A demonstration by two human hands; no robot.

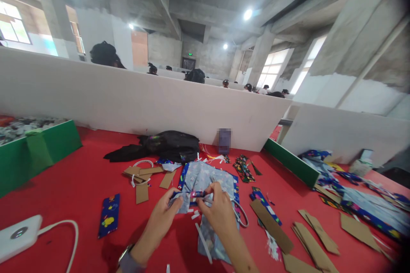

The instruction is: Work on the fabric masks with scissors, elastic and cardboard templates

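both hands at 6 o'clock over the red table (80, 179). left hand (166, 209) and right hand (216, 209) pinch a small blue-and-pink strip (197, 194) between fingertips, strip sits just above a pale grey printed fabric piece (205, 177) lying flat. finished blue bookmark (109, 215) at 9 o'clock, cardboard strips (270, 226) at 3 o'clock, black bag (171, 145) at 12 o'clock against the white divider (128, 102). white power bank (19, 236) with cable far at 8 o'clock. watch on left wrist.

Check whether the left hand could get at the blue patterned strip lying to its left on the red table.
Probably yes: the blue strip lies flat with bare red table between it and the left hand, though that hand is pinching fabric now.
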